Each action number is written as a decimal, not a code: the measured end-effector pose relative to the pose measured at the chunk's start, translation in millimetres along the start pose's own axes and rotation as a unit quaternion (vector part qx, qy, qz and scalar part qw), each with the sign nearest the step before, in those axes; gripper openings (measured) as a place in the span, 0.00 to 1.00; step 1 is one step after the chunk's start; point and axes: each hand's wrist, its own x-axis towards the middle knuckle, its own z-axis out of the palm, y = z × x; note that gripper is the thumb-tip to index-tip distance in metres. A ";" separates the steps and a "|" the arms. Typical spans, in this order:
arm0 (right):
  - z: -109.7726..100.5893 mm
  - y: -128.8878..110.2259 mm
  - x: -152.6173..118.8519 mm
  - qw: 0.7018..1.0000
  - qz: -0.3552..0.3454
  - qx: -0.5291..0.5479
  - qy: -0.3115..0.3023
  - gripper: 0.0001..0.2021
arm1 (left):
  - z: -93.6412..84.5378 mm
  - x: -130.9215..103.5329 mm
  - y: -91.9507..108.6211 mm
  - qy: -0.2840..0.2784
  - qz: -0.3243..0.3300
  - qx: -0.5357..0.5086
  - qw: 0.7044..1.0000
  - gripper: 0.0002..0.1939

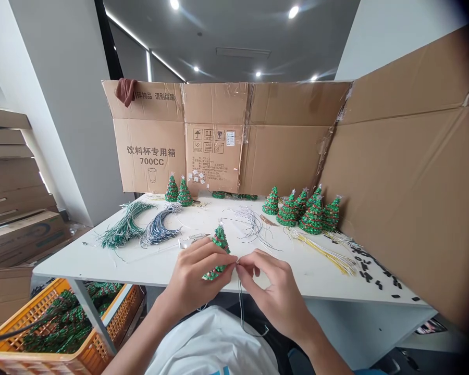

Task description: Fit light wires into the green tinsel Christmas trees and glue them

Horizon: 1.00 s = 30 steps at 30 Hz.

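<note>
My left hand [201, 271] and my right hand [271, 284] meet fingertip to fingertip at the table's front edge. Both are closed in a pinch on a thin wire [241, 302], which hangs down in a loop in front of the white shirt. What the wire's upper end joins between the fingertips is too small to make out. Just behind my left hand stands a small green Christmas tree [221, 239] with red dots and a pale star on top, partly hidden by the fingers.
On the white table [160, 268] lie a green wire bundle [127, 226], a blue wire bundle [162, 224] and yellow wires [326, 252]. Several small trees [315, 211] stand right, near black pieces [369, 271]. Cardboard [293, 156] walls the back. An orange crate [82, 349] holds green garlands.
</note>
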 end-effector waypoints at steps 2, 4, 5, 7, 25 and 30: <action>1.4 0.2 -1.1 1.000 -0.017 -0.020 0.003 0.08 | 1.0 -2.8 -1.0 0.002 0.031 0.041 0.999 0.15; 2.3 1.0 -1.8 0.999 -0.029 -0.032 0.000 0.08 | 0.9 -5.8 -3.0 -0.008 0.051 0.073 0.996 0.16; 2.8 1.6 -2.1 0.999 -0.033 -0.035 -0.001 0.08 | 0.6 -7.1 -4.1 -0.014 0.057 0.083 0.995 0.16; 4.0 2.8 -2.7 0.998 -0.041 -0.040 -0.004 0.08 | -0.1 -8.9 -5.9 -0.025 0.066 0.090 0.993 0.16; 19.0 7.3 -4.8 0.990 -0.111 -0.071 0.046 0.09 | 17.9 -12.4 2.6 0.056 0.004 0.102 0.993 0.12; 25.8 12.9 -4.6 0.982 -0.133 -0.123 0.057 0.10 | 20.0 -10.6 1.9 0.062 -0.027 0.089 0.994 0.10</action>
